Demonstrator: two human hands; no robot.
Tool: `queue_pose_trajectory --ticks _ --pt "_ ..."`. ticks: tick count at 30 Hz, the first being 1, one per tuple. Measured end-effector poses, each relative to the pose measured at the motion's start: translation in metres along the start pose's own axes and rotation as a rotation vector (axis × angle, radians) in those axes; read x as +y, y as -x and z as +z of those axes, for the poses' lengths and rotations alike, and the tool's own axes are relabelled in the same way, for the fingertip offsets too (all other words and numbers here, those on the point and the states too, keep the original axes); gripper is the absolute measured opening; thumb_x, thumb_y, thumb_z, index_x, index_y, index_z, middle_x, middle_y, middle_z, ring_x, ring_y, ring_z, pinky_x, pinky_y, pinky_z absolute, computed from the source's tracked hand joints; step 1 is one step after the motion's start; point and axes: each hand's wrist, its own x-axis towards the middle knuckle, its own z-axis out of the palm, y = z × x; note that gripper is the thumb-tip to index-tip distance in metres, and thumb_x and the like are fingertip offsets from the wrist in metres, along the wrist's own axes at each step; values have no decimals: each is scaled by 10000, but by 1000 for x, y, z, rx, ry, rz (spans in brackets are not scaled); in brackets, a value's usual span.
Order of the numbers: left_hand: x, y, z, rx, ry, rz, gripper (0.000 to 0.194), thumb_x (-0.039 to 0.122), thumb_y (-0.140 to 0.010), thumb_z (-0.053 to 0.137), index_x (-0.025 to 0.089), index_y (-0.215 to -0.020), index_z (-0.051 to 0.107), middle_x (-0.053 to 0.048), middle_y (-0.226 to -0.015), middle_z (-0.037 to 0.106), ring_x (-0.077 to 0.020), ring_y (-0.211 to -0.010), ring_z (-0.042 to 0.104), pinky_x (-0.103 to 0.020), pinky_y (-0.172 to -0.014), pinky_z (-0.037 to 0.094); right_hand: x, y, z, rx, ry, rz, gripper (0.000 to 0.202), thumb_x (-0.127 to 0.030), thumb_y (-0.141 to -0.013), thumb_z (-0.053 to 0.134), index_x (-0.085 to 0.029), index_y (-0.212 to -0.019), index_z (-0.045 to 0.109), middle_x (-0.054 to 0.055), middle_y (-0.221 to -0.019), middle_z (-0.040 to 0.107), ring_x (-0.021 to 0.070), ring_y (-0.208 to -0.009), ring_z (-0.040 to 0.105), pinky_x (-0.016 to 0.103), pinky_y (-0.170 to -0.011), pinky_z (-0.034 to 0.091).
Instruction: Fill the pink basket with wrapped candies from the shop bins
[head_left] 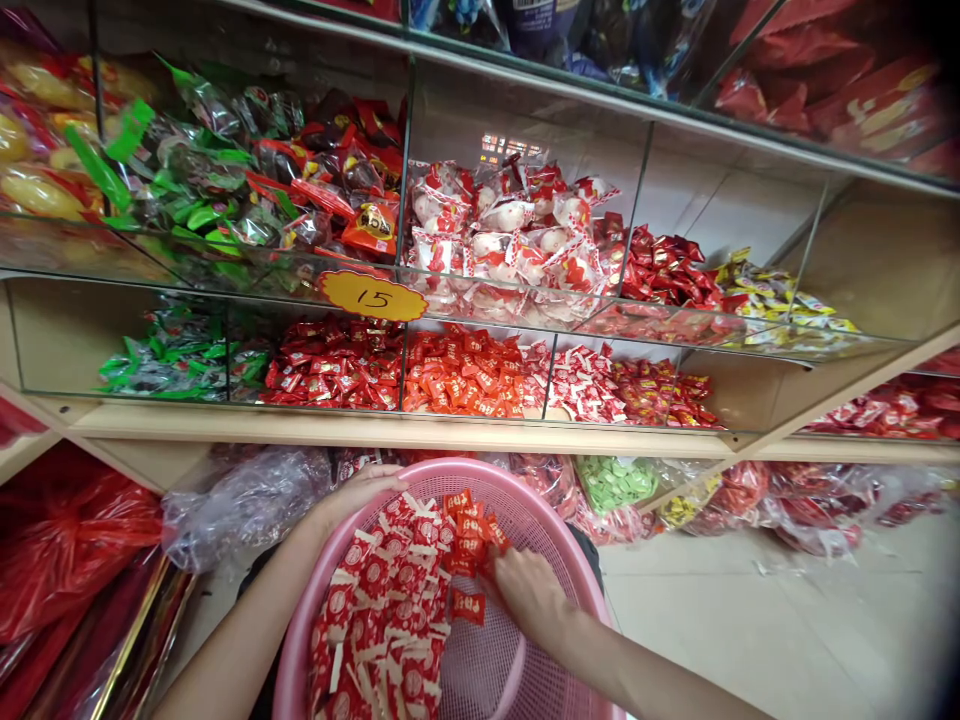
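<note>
A pink plastic basket (592,570) with mesh walls sits in front of me, below the shelves. My left hand (367,492) grips its far left rim. Inside, red-and-white wrapped candies (397,580) are heaped on the left side. Several orange-red wrapped candies (466,530) lie beside them, against the far wall. My right hand (531,592) is down in the basket with its fingers curled at the right edge of the orange-red candies. Its fingertips are partly hidden, and it appears closed on some of those candies. One orange-red candy (469,607) lies apart, nearer to me.
Glass-fronted shelves hold candies sorted in compartments, including orange-red candies (465,370) and white-and-red ones (589,383). A yellow tag (373,296) reads 15. Plastic bags of candy (619,483) lie under the bottom shelf. A red bag (71,540) stands at left.
</note>
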Motion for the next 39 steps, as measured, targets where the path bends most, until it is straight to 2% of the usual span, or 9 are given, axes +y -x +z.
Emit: queue_pose_trajectory --ticks 4,9,11,15,19,23,27,32,39 --pt "3 1 3 38 7 -19 379 398 -599 608 203 -922 639 -7 -824 677 -170 -768 601 -237 -678 449 -14 3 3 -97 25 -141 320 -349 -742 553 -104 -947 579 88 -724 640 216 -658 621 289 -551 486" --pt "4 0 4 29 -3 -34 355 384 -617 592 197 -916 634 -9 -830 676 -179 -795 598 -252 -713 443 -23 -8 21 -82 56 -193 158 -166 -779 484 -109 -870 599 92 -758 638 200 -683 621 280 -549 481" --pt "3 -1 3 36 -18 -20 319 372 -620 590 189 -876 641 -12 -849 674 -184 -828 591 -258 -744 433 -24 -11 24 -89 21 -172 160 -164 -758 505 -105 -877 594 99 -775 638 208 -694 622 286 -549 482" --pt "1 -4 1 18 -29 1 294 367 -633 582 186 -857 642 -14 -860 673 -186 -837 589 -262 -758 426 -25 -11 22 -83 -27 -146 243 -163 -745 505 -82 -969 555 109 -755 640 223 -676 625 299 -539 483" --pt "1 -5 2 12 -27 -10 320 369 -641 582 192 -902 635 -11 -847 674 -177 -807 594 -249 -728 430 -26 -5 11 -118 -50 -148 230 -168 -738 507 -82 -942 568 118 -761 645 234 -689 627 313 -556 488" --pt "5 0 5 33 -14 -10 327 374 -640 578 180 -895 641 -14 -823 672 -175 -780 594 -243 -711 431 -14 1 -13 -133 -114 -58 192 -193 -733 508 -111 -882 596 99 -747 654 218 -699 628 285 -552 487" --pt "11 5 7 38 -38 -15 321 372 -643 581 196 -904 642 -11 -872 667 -178 -834 584 -238 -751 421 13 -7 -31 -37 -111 103 203 -168 -760 460 -104 -908 584 100 -756 654 196 -674 628 251 -532 474" --pt "9 3 8 125 -24 -41 289 363 -614 616 203 -852 657 -7 -822 674 -168 -785 590 -226 -723 427 29 -30 -26 45 -11 149 241 -152 -799 413 -60 -963 564 148 -826 647 239 -768 620 307 -618 481" --pt "1 -1 7 11 97 -65 361 372 -633 598 183 -939 629 -16 -765 676 -157 -640 600 -247 -600 452 22 -30 -18 78 36 56 318 -166 -836 368 -66 -1127 447 132 -790 642 229 -715 622 279 -548 460"
